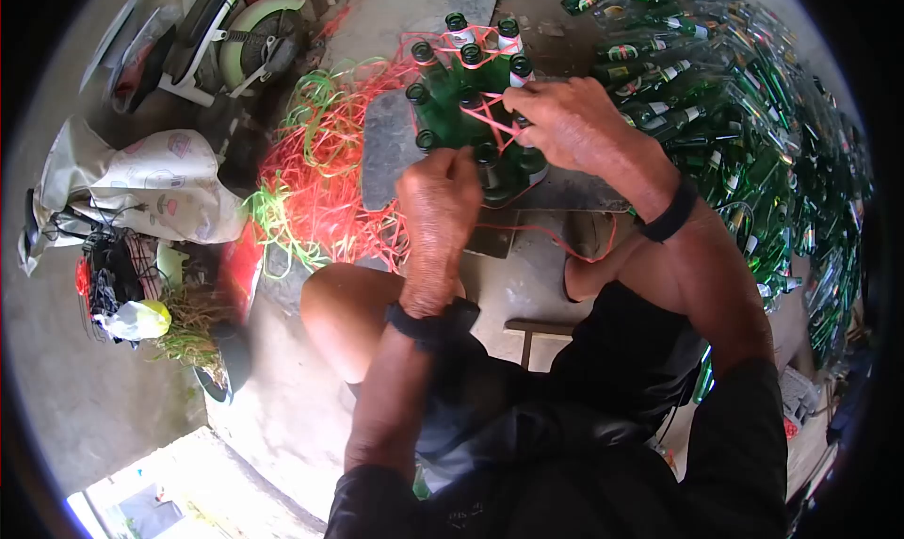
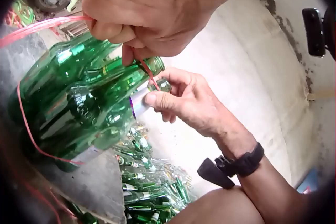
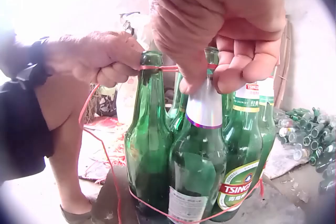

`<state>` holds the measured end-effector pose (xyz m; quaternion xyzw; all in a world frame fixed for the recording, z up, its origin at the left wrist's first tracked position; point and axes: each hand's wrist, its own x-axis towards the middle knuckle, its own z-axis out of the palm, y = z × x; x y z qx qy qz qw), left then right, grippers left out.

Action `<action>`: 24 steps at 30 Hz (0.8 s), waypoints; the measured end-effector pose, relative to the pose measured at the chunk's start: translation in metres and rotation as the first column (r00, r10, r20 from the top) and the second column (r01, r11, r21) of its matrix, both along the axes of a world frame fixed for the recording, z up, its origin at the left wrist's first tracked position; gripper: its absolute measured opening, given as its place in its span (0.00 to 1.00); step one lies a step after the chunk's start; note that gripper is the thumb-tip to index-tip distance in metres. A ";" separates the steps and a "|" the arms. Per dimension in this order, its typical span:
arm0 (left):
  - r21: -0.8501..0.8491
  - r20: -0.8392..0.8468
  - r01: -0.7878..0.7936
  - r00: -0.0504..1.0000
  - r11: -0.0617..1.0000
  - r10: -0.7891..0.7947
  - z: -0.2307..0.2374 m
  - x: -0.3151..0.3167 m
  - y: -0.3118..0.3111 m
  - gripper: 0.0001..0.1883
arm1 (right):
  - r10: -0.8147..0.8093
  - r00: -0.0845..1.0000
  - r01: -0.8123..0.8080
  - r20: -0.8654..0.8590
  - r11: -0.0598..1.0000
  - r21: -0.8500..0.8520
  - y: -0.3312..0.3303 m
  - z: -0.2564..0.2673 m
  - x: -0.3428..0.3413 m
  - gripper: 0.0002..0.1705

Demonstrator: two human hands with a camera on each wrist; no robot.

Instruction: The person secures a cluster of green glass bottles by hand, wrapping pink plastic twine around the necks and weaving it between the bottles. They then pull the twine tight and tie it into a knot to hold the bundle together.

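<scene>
Head: cluster of upright green glass bottles (image 1: 433,115) on a flat grey slab (image 1: 380,153) in front of the person, likely there for a level base at working height. Left hand (image 1: 440,198) at the near-left edge of the cluster, right hand (image 1: 576,128) on its right. Tangled red and green plastic strips (image 1: 325,186) sit beside the slab, presumably for easy reach.

Left wrist: left hand clenched on a thin pinkish-red plastic strip (image 2: 50,25), probably for tension. Right hand grasps the neck of a green glass bottle with a silver neck label (image 2: 140,102), likely steadying it.

Right wrist: strip spans the necks between both hands; a lower loop rings the bodies, which should stop them splaying.
</scene>
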<state>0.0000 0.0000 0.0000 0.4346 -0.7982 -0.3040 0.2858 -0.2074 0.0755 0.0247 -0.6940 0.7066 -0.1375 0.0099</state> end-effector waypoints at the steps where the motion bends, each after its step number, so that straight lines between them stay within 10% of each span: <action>1: -0.003 -0.044 -0.016 0.999 1.000 0.016 -0.003 -0.005 0.007 0.12 | -0.002 1.000 0.002 0.013 1.000 -0.007 0.001 -0.001 -0.005 0.25; 17: 0.123 -0.367 -0.085 0.922 0.989 0.125 -0.007 -0.065 0.069 0.12 | 0.061 0.998 -0.065 -0.029 0.980 -0.186 -0.011 -0.005 -0.044 0.23; 24: 0.150 -0.361 -0.090 0.922 0.985 0.139 -0.009 -0.064 0.068 0.12 | 0.099 0.959 -0.056 0.265 0.985 -0.166 0.001 0.006 -0.039 0.25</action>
